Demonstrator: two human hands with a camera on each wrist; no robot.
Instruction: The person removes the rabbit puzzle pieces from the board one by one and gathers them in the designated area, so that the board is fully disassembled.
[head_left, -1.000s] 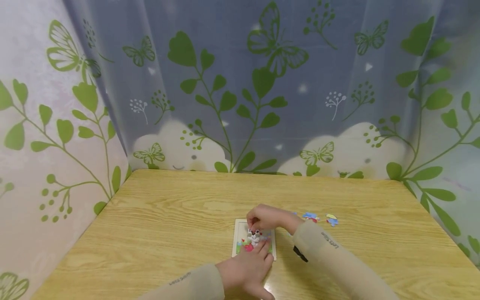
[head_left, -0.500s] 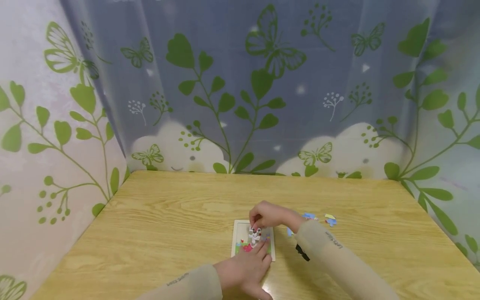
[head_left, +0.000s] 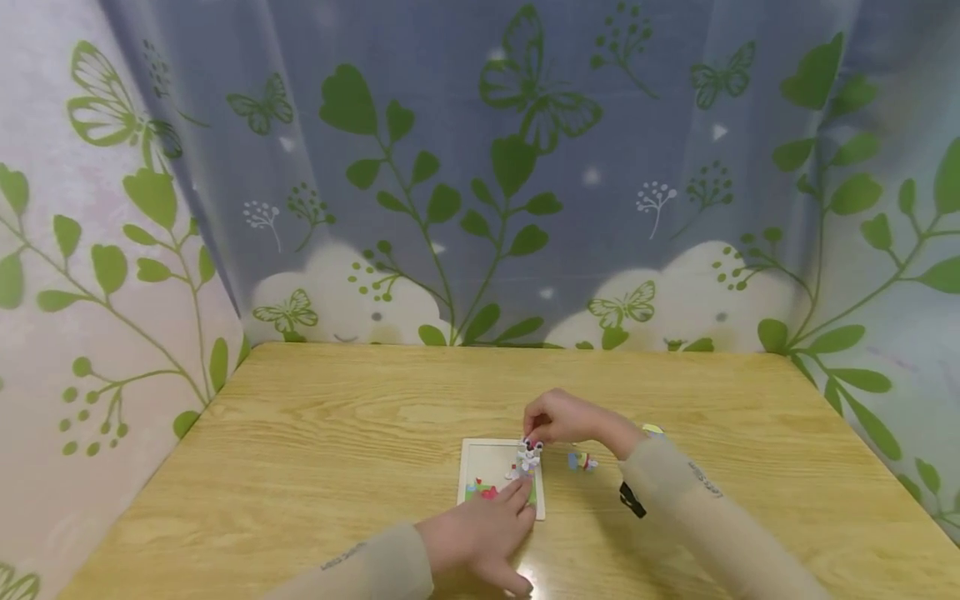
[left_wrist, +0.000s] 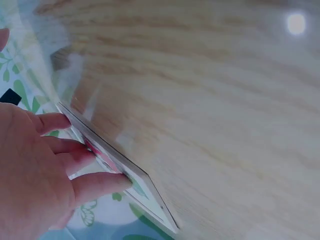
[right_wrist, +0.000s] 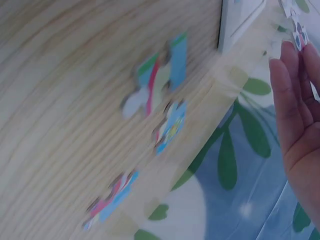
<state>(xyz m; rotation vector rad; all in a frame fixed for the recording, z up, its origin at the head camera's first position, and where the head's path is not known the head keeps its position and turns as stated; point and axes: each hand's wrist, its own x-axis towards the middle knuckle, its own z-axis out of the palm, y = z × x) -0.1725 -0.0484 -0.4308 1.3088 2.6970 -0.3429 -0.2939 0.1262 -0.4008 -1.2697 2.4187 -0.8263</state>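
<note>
A light wooden puzzle tray (head_left: 462,471) lies on the table, with a red and green picture in its lower part. Across the tray's lower right rests my left hand (head_left: 483,533), fingers spread; the left wrist view shows the fingertips (left_wrist: 122,181) on the tray's face. At the top right edge of the tray, my right hand (head_left: 562,417) pinches a puzzle piece (head_left: 531,454) with a white animal's face, tilted up. The right wrist view catches this piece (right_wrist: 299,39) at the fingertips. What lies under my left palm is hidden.
Right of the tray lie loose puzzle pieces, one blue and red (head_left: 582,461) and one yellowish (head_left: 653,430), partly behind the right forearm. The right wrist view shows three loose pieces, the biggest blue, red and green (right_wrist: 159,75). A patterned curtain (head_left: 450,167) backs the table.
My right hand has moved right, carrying the animal-face puzzle piece from the tray's middle to its right edge. My left hand stays on the tray. The head view has shifted slightly.
</note>
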